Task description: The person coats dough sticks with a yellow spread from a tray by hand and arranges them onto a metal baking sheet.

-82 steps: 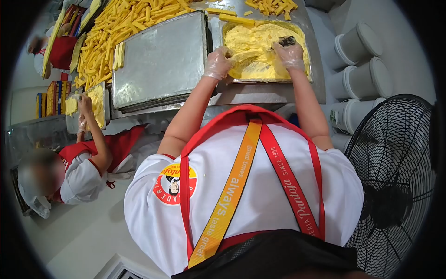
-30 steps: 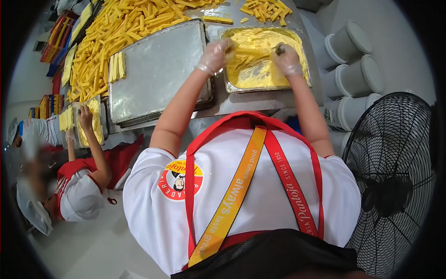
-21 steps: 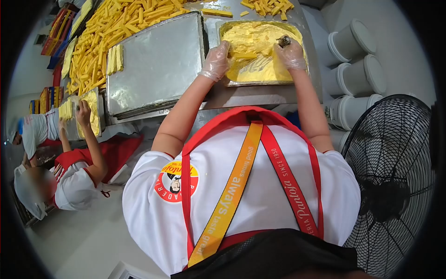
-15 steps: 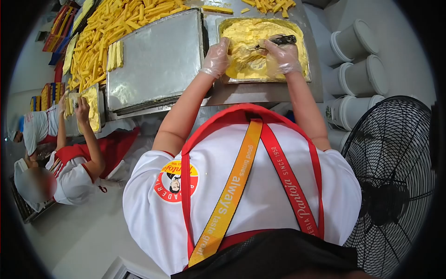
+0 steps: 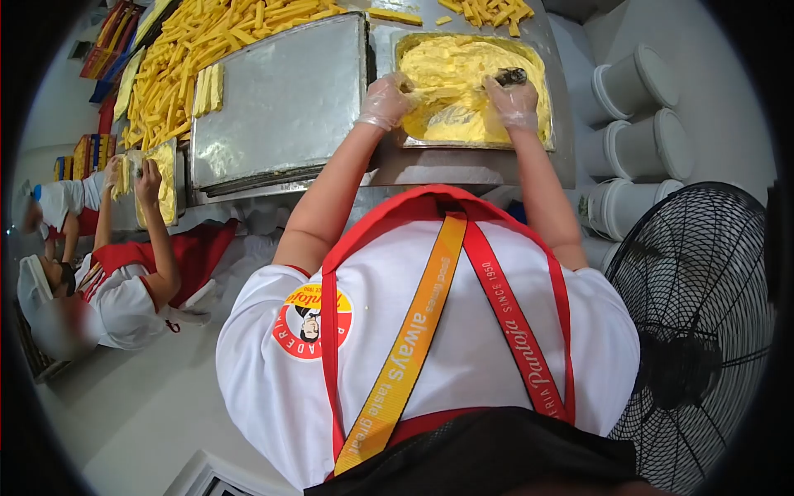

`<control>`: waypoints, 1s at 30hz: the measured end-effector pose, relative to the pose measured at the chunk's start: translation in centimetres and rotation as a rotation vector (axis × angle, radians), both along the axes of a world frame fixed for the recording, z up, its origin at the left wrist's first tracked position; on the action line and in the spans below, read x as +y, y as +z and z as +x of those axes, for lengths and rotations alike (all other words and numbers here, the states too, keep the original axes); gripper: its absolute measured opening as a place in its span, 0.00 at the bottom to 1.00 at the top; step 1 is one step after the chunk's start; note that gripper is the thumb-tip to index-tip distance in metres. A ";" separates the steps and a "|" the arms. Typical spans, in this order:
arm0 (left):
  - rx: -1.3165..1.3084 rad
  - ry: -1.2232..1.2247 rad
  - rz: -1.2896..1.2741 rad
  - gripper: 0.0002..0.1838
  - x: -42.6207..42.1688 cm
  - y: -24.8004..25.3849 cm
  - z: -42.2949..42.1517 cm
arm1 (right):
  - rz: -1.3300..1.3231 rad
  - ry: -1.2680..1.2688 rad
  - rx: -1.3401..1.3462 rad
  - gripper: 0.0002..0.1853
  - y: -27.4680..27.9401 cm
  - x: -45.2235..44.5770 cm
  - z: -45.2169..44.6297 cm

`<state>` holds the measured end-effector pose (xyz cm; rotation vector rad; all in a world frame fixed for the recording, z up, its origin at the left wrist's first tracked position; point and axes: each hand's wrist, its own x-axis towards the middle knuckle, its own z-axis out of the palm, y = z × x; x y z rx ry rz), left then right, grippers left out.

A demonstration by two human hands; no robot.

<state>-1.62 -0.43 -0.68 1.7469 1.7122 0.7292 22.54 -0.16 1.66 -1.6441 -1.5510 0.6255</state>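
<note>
A rectangular metal pan (image 5: pixel 472 145) holds soft yellow cream (image 5: pixel 451 62), spread unevenly and scraped thin near the front. My left hand (image 5: pixel 386 102), in a clear plastic glove, is closed at the pan's left side on a yellow stick (image 5: pixel 438 93) that looks coated with cream and points rightward over the pan. My right hand (image 5: pixel 514 105), gloved too, is closed on a black-handled spatula (image 5: pixel 510 76) above the pan's right half. The spatula's blade cannot be made out.
Left of the pan lies a stack of metal trays (image 5: pixel 281 91), with a few coated sticks (image 5: pixel 208 89) at its left edge. Yellow sticks (image 5: pixel 178 74) are heaped behind. Co-workers (image 5: pixel 124 285) stand at left. White buckets (image 5: pixel 641 145) and a black fan (image 5: pixel 691 339) are at right.
My right hand has shifted slightly right, away from my left hand, and the spatula's handle has turned. The yellow stick now shows between my hands. The view has shifted slightly.
</note>
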 end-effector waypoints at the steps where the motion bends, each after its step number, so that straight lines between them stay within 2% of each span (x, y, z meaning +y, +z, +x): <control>1: 0.025 -0.008 0.010 0.15 -0.2 0.5 0.1 | 0.095 0.037 0.060 0.13 -0.1 -0.2 -0.1; 2: 0.050 -0.017 0.013 0.15 -0.6 0.6 0.1 | 0.184 0.073 0.121 0.13 -0.3 -0.7 -0.3; 3: 0.054 -0.031 0.023 0.15 -0.5 0.5 0.1 | 0.148 0.176 0.284 0.13 0.2 -1.3 -0.6; 6: 0.076 -0.075 0.099 0.16 -0.4 -0.4 0.0 | 0.186 0.201 0.381 0.15 0.5 -1.8 -1.7; 8: 0.114 -0.088 0.226 0.18 -0.7 -1.2 -0.4 | -0.010 0.057 0.058 0.18 -1.7 0.4 -0.1; 10: 0.022 -0.080 0.237 0.15 -2.1 0.2 -1.4 | -0.187 -0.113 -0.187 0.20 -2.0 1.8 0.4; 12: -0.134 -0.020 0.282 0.13 -3.1 2.6 -4.0 | 0.053 -0.110 -0.220 0.19 -2.7 1.3 0.9; 14: 0.048 0.263 0.429 0.12 -3.9 5.2 -8.1 | 0.038 -0.174 -0.215 0.19 -4.5 1.2 0.6; 16: 0.015 0.513 0.394 0.10 -1.3 2.0 -16.5 | 0.023 -0.220 -0.173 0.20 -4.5 0.7 -0.3; 18: 0.340 0.695 0.645 0.06 -0.8 3.1 -22.3 | 0.008 -0.247 -0.095 0.20 -2.8 -0.3 -1.2; 20: 0.406 0.790 0.717 0.07 -0.1 1.1 -27.6 | -0.073 -0.258 -0.170 0.20 -3.3 0.5 -1.1; 23: 0.516 0.911 0.519 0.09 1.1 -1.6 -31.8 | -0.054 -0.241 -0.154 0.19 -4.4 0.8 -0.9; 25: 0.583 0.892 0.438 0.11 0.9 -1.0 -31.9 | -0.043 -0.254 -0.059 0.19 -3.5 0.3 -1.5; 28: 0.685 0.868 0.221 0.17 0.6 0.4 -31.5 | -0.027 -0.241 -0.136 0.16 -2.1 -0.6 -2.0; 30: 0.832 0.889 0.193 0.21 0.8 1.4 -30.4 | 0.046 -0.067 -0.066 0.14 -1.9 -1.9 -2.5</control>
